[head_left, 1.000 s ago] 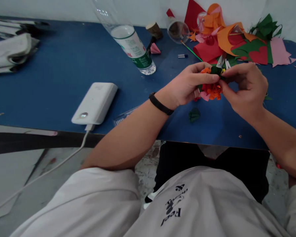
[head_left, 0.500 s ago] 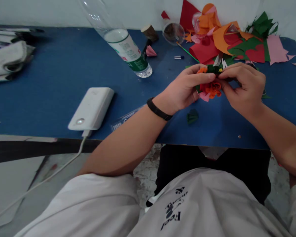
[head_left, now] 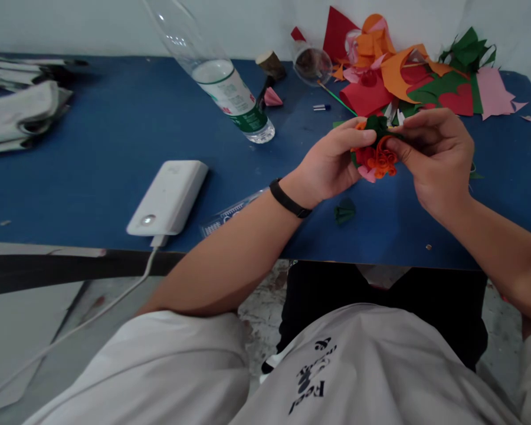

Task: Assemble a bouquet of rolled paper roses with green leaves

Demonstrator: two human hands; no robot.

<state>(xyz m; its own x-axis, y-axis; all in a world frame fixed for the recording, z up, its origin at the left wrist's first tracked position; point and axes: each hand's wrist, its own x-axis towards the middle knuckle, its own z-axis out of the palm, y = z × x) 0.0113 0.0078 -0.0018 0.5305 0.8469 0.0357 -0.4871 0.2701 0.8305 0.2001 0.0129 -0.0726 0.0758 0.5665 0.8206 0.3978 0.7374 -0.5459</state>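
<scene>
Folded bundle (head_left: 29, 112): whitish and creased, at the far left of your blue desk (head_left: 97, 136).
Power bank (head_left: 168, 198): white, lying near the front edge to your left, with a white cable (head_left: 135, 277) plugged into its near end and hanging off the desk.
Ruler (head_left: 232, 211): clear with markings, lying partly hidden beneath your left forearm.
Bottle (head_left: 230, 97): clear plastic with a green-and-white label, some liquid inside, beyond that forearm.
Wood piece (head_left: 272, 64): a short round chunk behind a small pink paper cone (head_left: 273, 97).
Clear cup (head_left: 312, 64): near the wall, between the wood and the coloured scraps.
Left hand (head_left: 336, 154): yours, a black band (head_left: 289, 198) at the wrist; thumb and fingers grasp the paper flowers (head_left: 382, 160) from their left side.
Green paper piece (head_left: 345, 211): pleated, lying on the desk just below that hand.
Paper flowers: red, orange and pink with green, lifted between your two hands, in front of the scraps.
Paper scraps (head_left: 429, 79): red, orange, green and pink, heaped along the wall.
Right hand (head_left: 445, 154): yours, thumb and fingertips pinching the right edge of the flowers; the far fingers are partly hidden.
</scene>
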